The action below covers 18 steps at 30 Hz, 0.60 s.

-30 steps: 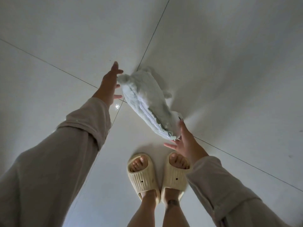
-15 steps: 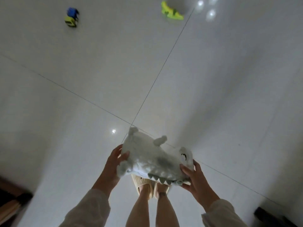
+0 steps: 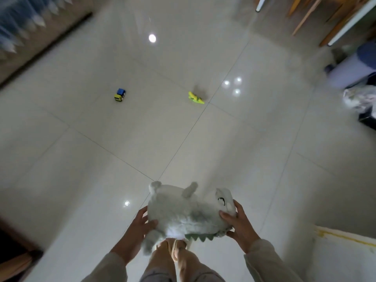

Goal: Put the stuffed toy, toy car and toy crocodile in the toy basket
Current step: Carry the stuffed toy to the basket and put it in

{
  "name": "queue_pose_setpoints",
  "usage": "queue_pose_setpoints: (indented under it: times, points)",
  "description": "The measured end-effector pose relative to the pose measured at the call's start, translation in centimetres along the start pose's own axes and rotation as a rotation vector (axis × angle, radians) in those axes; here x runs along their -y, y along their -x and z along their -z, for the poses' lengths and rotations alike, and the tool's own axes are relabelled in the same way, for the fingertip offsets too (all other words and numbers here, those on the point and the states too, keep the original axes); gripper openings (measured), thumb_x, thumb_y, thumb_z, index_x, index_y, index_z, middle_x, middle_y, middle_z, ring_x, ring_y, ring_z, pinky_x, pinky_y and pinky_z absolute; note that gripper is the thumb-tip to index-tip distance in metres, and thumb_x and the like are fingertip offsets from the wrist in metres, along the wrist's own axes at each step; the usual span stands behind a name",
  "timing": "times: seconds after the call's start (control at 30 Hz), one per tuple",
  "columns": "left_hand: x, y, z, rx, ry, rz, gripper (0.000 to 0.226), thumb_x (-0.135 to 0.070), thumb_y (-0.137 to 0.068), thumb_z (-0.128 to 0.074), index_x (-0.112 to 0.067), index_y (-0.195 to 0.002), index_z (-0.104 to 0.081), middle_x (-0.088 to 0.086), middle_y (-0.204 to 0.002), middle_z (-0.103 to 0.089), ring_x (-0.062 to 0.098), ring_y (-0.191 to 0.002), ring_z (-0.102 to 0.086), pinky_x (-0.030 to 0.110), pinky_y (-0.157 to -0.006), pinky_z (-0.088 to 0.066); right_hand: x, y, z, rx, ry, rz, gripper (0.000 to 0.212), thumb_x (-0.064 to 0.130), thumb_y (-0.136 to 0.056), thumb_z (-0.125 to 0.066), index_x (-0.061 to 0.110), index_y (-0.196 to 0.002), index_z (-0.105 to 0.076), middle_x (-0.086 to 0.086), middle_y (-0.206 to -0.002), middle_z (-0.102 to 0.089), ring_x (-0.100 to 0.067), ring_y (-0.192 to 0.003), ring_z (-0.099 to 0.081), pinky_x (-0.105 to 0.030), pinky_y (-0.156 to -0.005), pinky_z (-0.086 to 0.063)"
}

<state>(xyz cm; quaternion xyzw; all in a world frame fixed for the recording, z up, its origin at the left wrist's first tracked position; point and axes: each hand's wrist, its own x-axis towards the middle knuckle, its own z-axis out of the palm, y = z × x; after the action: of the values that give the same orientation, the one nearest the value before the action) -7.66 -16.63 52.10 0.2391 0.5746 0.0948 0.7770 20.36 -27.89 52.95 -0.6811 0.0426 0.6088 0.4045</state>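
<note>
I hold a pale grey-green stuffed toy [image 3: 183, 210] with green spikes in front of my legs, off the floor. My left hand [image 3: 138, 231] grips its rear end and my right hand [image 3: 238, 224] grips its head. Farther off on the tiled floor stands a small blue and yellow toy car [image 3: 119, 95]. To its right lies a yellow-green toy crocodile [image 3: 195, 97]. No toy basket is clearly recognisable in this view.
A curtain and dark skirting [image 3: 40, 41] line the far left. Wooden chair legs [image 3: 309, 15] stand at the far right, with a pale bin [image 3: 350, 72] and a bag [image 3: 360, 98] below them. A white object [image 3: 345, 253] sits at near right, dark furniture [image 3: 14, 257] at near left.
I lifted the stuffed toy off the floor with both hands and straightened up. The view rose, so the car, the crocodile and the room's edges came into sight.
</note>
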Motion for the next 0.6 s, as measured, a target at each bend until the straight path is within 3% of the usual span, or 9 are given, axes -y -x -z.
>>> queue_pose_setpoints:
  times: [0.2,0.43,0.6]
  points:
    - [-1.6,4.4,0.0,-0.019,0.097,-0.09,0.053,0.012,-0.084,-0.049,-0.017,-0.128,-0.047,0.021,-0.122,-0.059,0.038,-0.1,-0.061,0.045,-0.078,-0.054,3.9,2.7,-1.0,0.125,0.051,0.056,0.056,0.011,-0.082,-0.069,0.035,-0.128,-0.046,-0.002,-0.127,-0.059,-0.026,-0.108,-0.059,-0.036,-0.065,-0.056]
    - [-4.2,5.9,1.5,-0.071,0.204,-0.193,0.055,0.018,-0.081,-0.04,-0.018,-0.121,-0.052,0.017,-0.114,-0.064,0.033,-0.089,-0.064,0.035,-0.063,-0.059,8.0,1.9,-5.0,0.225,0.111,0.105,0.052,0.013,-0.081,-0.07,0.039,-0.122,-0.05,0.0,-0.121,-0.062,-0.024,-0.104,-0.063,-0.033,-0.065,-0.056]
    - [-8.6,3.1,2.4,-0.088,0.259,-0.227,0.053,0.016,-0.082,-0.036,-0.02,-0.115,-0.055,0.014,-0.11,-0.065,0.031,-0.088,-0.067,0.036,-0.063,-0.061,11.2,-0.8,-7.8,0.213,0.101,0.114,0.043,0.014,-0.082,-0.069,0.043,-0.112,-0.056,0.001,-0.114,-0.067,-0.023,-0.1,-0.065,-0.03,-0.062,-0.057]
